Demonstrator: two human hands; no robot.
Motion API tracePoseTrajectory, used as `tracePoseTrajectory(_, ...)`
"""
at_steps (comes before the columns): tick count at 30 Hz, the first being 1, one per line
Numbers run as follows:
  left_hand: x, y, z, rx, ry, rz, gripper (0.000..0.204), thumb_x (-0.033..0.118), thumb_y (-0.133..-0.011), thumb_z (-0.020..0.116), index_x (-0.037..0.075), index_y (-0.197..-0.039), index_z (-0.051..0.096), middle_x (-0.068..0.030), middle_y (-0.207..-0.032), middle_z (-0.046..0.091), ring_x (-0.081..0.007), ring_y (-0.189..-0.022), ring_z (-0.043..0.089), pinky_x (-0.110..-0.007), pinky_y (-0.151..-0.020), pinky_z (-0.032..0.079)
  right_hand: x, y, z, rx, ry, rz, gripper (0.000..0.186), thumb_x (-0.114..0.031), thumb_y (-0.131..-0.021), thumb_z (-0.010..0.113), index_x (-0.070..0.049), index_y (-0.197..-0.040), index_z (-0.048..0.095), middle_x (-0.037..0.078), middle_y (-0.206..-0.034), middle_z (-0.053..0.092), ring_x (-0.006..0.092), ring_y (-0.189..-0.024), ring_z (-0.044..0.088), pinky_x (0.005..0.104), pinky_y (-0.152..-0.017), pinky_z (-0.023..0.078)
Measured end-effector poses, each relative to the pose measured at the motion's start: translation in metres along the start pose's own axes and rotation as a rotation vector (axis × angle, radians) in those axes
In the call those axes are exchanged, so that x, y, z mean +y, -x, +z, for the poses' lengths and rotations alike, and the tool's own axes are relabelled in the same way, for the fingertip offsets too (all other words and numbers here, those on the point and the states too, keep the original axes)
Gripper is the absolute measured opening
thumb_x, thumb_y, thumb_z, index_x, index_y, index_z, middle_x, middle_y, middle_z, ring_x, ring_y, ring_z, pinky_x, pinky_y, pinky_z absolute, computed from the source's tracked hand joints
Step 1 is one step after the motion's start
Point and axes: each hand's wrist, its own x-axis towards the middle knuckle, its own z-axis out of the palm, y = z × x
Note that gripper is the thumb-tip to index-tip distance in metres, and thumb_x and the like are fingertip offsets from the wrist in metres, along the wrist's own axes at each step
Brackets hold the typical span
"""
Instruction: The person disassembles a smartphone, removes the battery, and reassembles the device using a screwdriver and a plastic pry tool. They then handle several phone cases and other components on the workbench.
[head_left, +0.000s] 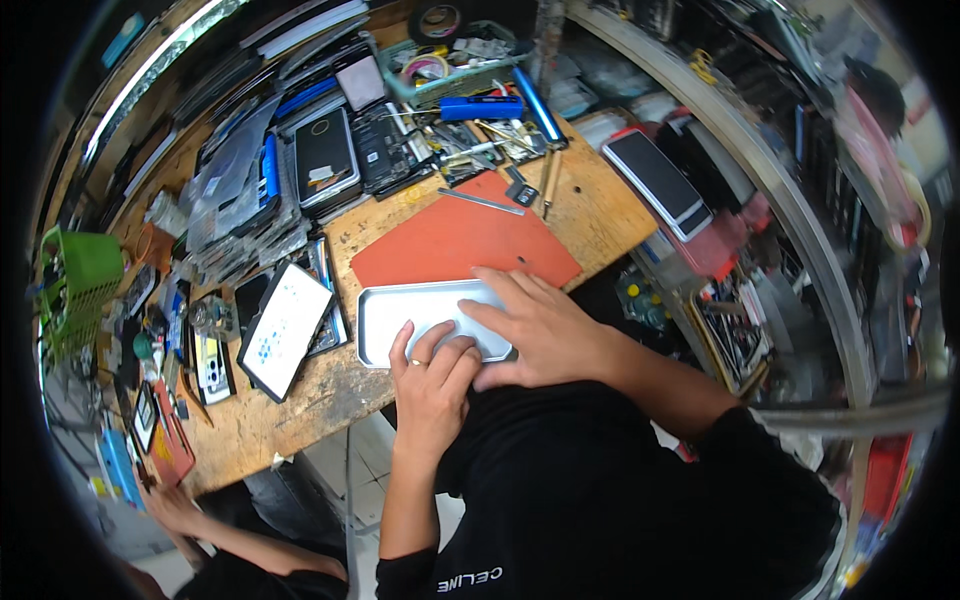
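A shallow silver-grey rectangular tray (376, 325) with rounded corners and a raised rim lies at the bench's near edge, against a reddish-orange mat (450, 245). My left hand (435, 385), with a ring on one finger, reaches over the near rim; its bent fingers rest inside the tray. My right hand (545, 330) spans the tray's right end, fingers spread over the far side and thumb at the near edge. Between them the hands cover the right part of the tray; anything small under the fingertips is hidden. A thin metal ruler (481, 201) lies on the mat.
Left of the tray lies a white panel with blue spots (285, 330). Phone parts (326, 160) and clear sleeves (225, 200) are piled behind. A full parts basket (450, 75) stands at the back. At lower left, another person's hand (172, 508) is near a red-backed item (172, 440).
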Motion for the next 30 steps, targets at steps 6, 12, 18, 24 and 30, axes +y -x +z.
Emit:
tracePoseTrajectory(6,0.026,-0.034,0.005,0.345,-0.079,0.246,0.009,0.018,-0.091,0.074,0.021,-0.099,0.077,0.0067,-0.115,0.075,-0.0272,-0.123,0.063,-0.054,-0.115,0.031,-0.011,0.056,-0.067,0.307,0.097,-0.003,0.064,-0.036,-0.077,0.09,-0.002,-0.121,0.06,0.032,-0.138,0.05,0.0491,-0.125,0.056,0.0527,-0.105,0.049)
tracePoseTrajectory(12,0.083,-0.11,0.076,0.86,0.538,0.464,0.024,0.015,-0.103,0.064,-0.003,-0.12,0.064,-0.0222,-0.132,0.06,-0.0408,-0.119,0.061,-0.052,-0.105,0.047,-0.086,0.229,-0.166,0.571,0.632,0.366,0.024,-0.026,-0.097,0.071,-0.005,-0.087,0.064,0.017,-0.106,0.069,0.0347,-0.088,0.068,0.0447,-0.067,0.054)
tracePoseTrajectory(18,0.112,-0.148,0.132,0.204,0.49,0.595,0.023,0.011,-0.098,0.068,0.0,-0.118,0.068,-0.015,-0.116,0.07,-0.0352,-0.113,0.064,-0.051,-0.103,0.045,-0.074,0.343,-0.053,-0.355,0.326,1.518,0.068,-0.061,-0.097,0.065,-0.009,-0.14,0.061,0.019,-0.137,0.056,0.0402,-0.129,0.056,0.0598,-0.101,0.048)
tracePoseTrajectory(24,0.087,-0.124,0.147,0.111,0.491,0.598,0.009,0.003,-0.097,0.064,0.0,-0.104,0.068,-0.0142,-0.099,0.069,-0.0337,-0.096,0.065,-0.044,-0.091,0.047,-0.042,0.393,0.105,-0.28,0.247,1.412,0.058,-0.045,-0.102,0.059,-0.01,-0.148,0.054,0.026,-0.14,0.052,0.0395,-0.127,0.06,0.054,-0.087,0.057)
tracePoseTrajectory(30,0.045,-0.042,0.192,-0.133,0.652,0.226,0.009,0.005,-0.098,0.064,0.0,-0.105,0.068,-0.0148,-0.104,0.071,-0.0344,-0.097,0.065,-0.043,-0.092,0.048,-0.081,0.417,0.299,0.325,-0.431,2.033,0.115,-0.042,-0.09,0.075,-0.008,-0.168,-0.001,0.047,-0.138,0.042,0.0639,-0.116,0.06,0.0633,-0.1,0.052)
